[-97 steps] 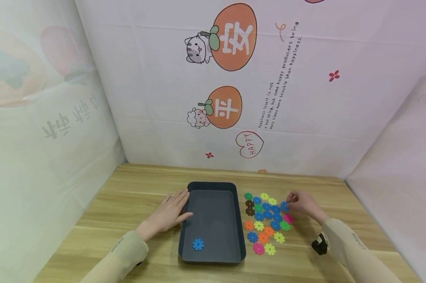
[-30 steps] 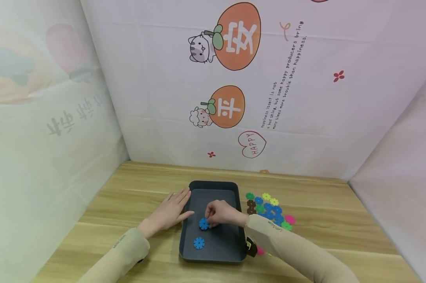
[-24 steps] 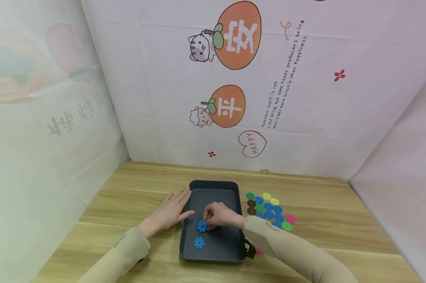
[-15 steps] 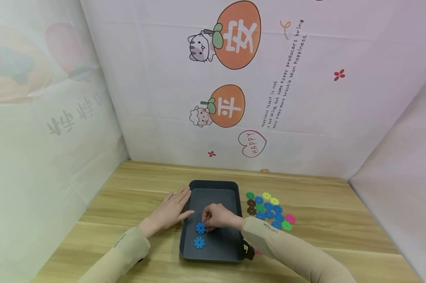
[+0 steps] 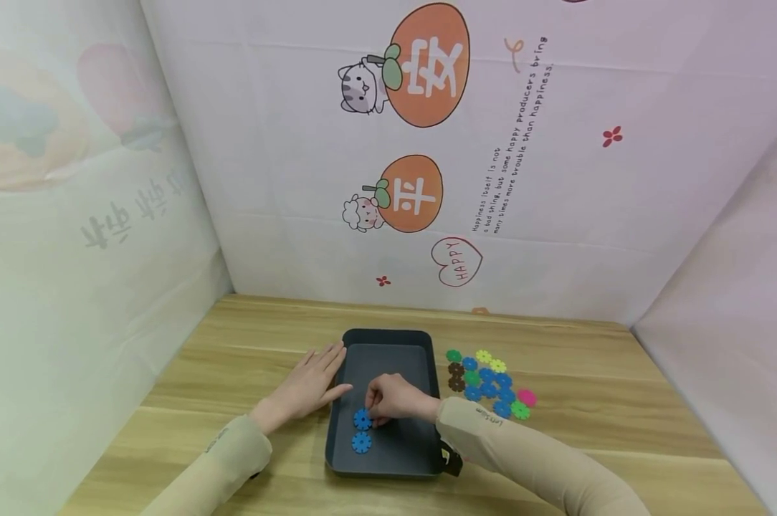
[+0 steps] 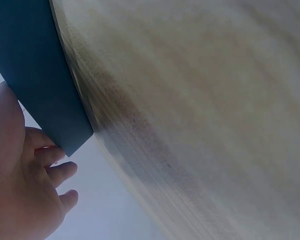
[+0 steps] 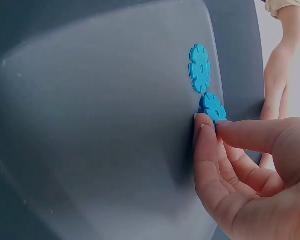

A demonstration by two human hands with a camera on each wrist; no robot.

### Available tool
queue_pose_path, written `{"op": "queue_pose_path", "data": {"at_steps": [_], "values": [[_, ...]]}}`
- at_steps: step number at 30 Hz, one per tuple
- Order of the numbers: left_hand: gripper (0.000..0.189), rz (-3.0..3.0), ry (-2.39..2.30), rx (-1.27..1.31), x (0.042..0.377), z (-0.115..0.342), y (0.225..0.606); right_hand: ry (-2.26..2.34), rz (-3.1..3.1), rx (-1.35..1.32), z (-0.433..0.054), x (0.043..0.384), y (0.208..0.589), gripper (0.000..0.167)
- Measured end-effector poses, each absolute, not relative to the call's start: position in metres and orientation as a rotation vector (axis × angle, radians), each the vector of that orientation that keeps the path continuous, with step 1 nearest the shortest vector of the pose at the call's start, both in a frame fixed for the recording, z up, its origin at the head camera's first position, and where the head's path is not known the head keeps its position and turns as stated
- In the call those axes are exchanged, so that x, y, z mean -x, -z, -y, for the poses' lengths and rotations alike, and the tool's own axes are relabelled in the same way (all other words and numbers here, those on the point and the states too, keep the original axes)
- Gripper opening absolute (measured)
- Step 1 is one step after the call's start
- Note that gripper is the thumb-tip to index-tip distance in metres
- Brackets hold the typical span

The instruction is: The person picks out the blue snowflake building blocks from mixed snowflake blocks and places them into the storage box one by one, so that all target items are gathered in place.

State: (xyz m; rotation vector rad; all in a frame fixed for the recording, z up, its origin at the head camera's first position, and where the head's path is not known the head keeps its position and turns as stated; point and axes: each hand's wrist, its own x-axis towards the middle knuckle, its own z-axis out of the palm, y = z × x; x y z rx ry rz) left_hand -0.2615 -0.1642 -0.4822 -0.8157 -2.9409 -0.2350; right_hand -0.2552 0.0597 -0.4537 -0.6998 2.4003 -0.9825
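Observation:
A dark grey rectangular tray (image 5: pixel 401 451) stands on the wooden table. My right hand (image 5: pixel 398 398) is inside it, pinching a blue notched plastic disc (image 5: pixel 362 419) between thumb and fingertips. In the right wrist view the pinched disc (image 7: pixel 213 106) is slightly tilted, its edge right by a second blue disc (image 7: pixel 200 69). That second disc (image 5: pixel 361 443) lies flat near the tray's front left corner. My left hand (image 5: pixel 306 380) rests with straight fingers along the tray's left rim; the left wrist view shows its fingers (image 6: pixel 62 172) by the tray's outer wall (image 6: pixel 45 75).
Right of the tray, a loose group of notched discs lies on the table (image 5: pixel 588 401): several blue discs (image 5: pixel 488 389), brown discs (image 5: pixel 456 377), yellow discs (image 5: pixel 490 360), green ones and a pink disc (image 5: pixel 527 398). The right sleeve (image 5: pixel 511 444) covers the group's front part. Printed cloth walls surround the table.
My right hand took a blue disc from the group's right side, brought it into the tray, and slid it toward the front left, up to the other disc. The left hand stayed put.

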Motion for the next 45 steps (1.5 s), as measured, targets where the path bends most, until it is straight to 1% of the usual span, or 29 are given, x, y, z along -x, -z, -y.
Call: {"op": "queue_pose_path", "data": {"at_steps": [17, 26, 30, 34, 40, 45], "values": [[0.074, 2.937, 0.251, 0.818, 0.261, 0.164, 0.482, 0.957, -2.429, 0.711, -0.061, 0.251, 0.452, 0.003], [0.076, 2.948, 0.242, 0.809, 0.261, 0.164, 0.483, 0.987, -2.439, 0.742, -0.074, 0.253, 0.445, 0.003], [0.077, 2.946, 0.263, 0.807, 0.261, 0.164, 0.483, 1.016, -2.474, 0.740, -0.086, 0.259, 0.438, 0.002], [0.076, 2.945, 0.266, 0.808, 0.261, 0.164, 0.483, 1.077, -2.479, 0.708, -0.105, 0.264, 0.430, 0.005], [0.074, 2.939, 0.250, 0.821, 0.262, 0.165, 0.483, 1.132, -2.504, 0.604, -0.144, 0.272, 0.416, 0.009], [0.076, 2.943, 0.265, 0.825, 0.261, 0.166, 0.483, 1.157, -2.569, 0.561, -0.181, 0.275, 0.413, 0.010]]}}
